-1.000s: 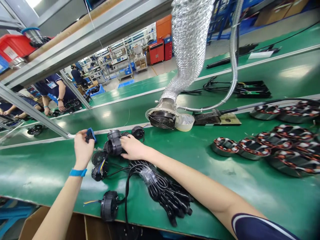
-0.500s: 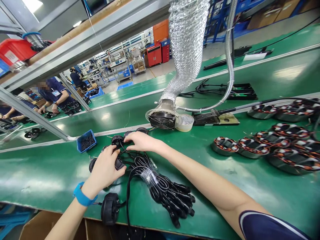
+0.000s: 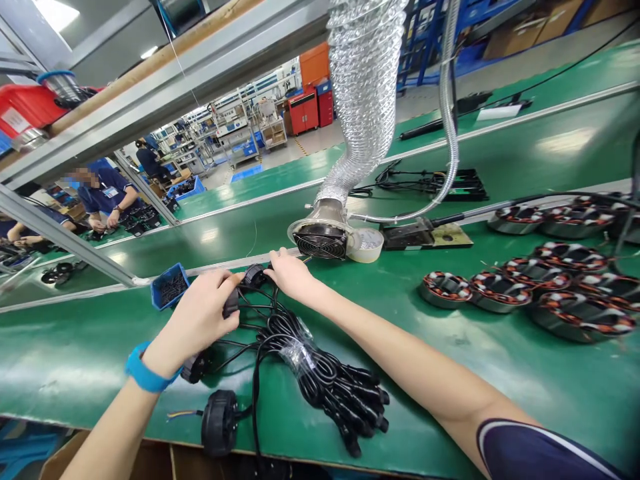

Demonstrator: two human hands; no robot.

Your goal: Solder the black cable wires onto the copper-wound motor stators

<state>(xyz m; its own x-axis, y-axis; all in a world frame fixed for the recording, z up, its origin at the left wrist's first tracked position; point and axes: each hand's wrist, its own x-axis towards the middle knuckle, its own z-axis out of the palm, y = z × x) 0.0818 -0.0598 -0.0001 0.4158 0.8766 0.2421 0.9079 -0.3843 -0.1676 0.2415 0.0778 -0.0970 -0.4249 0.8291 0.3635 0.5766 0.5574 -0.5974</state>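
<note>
My left hand (image 3: 197, 317) is closed round a black round motor part (image 3: 231, 303) at the middle of the green bench (image 3: 450, 373). My right hand (image 3: 290, 273) reaches past it and grips another black round part (image 3: 255, 275) with curled fingers. Below both hands lies a bundle of black cables (image 3: 320, 373) bound with clear wrap. Two more black round parts lie nearer me, one (image 3: 199, 365) under my left wrist and one (image 3: 219, 413) by the bench's front edge with coloured wires.
A small blue bin (image 3: 170, 287) of dark bits stands left of my hands. A silver duct with a fan (image 3: 320, 237) hangs just beyond. Several copper-wound stators (image 3: 505, 287) lie at the right. Other people work at a far bench (image 3: 100, 193).
My left hand left the blue bin on the bench and came down onto a black part. My right hand shifted slightly right along the row of parts.
</note>
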